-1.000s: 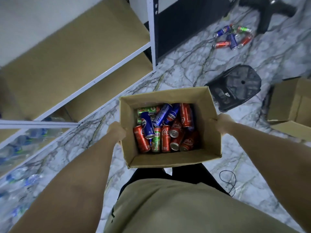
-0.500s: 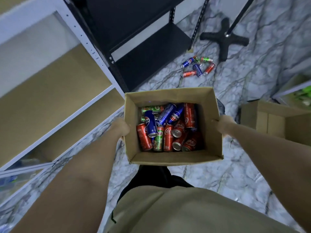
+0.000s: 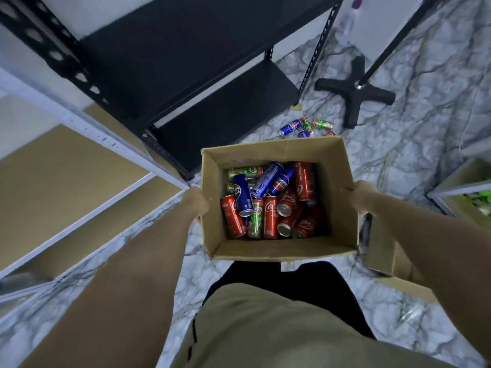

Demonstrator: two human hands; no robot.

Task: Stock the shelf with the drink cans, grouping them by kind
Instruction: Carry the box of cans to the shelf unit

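both hands grip the cardboard box (image 3: 276,249), left hand (image 3: 195,201) and right hand (image 3: 358,196) on opposite walls; mixed cans (image 3: 268,200) lie jumbled inside, black shelf (image 3: 225,112) far-left ahead.

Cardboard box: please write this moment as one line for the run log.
left hand grips box side | right hand grips other side | cardboard box carried, cans mixed inside | black shelf ahead
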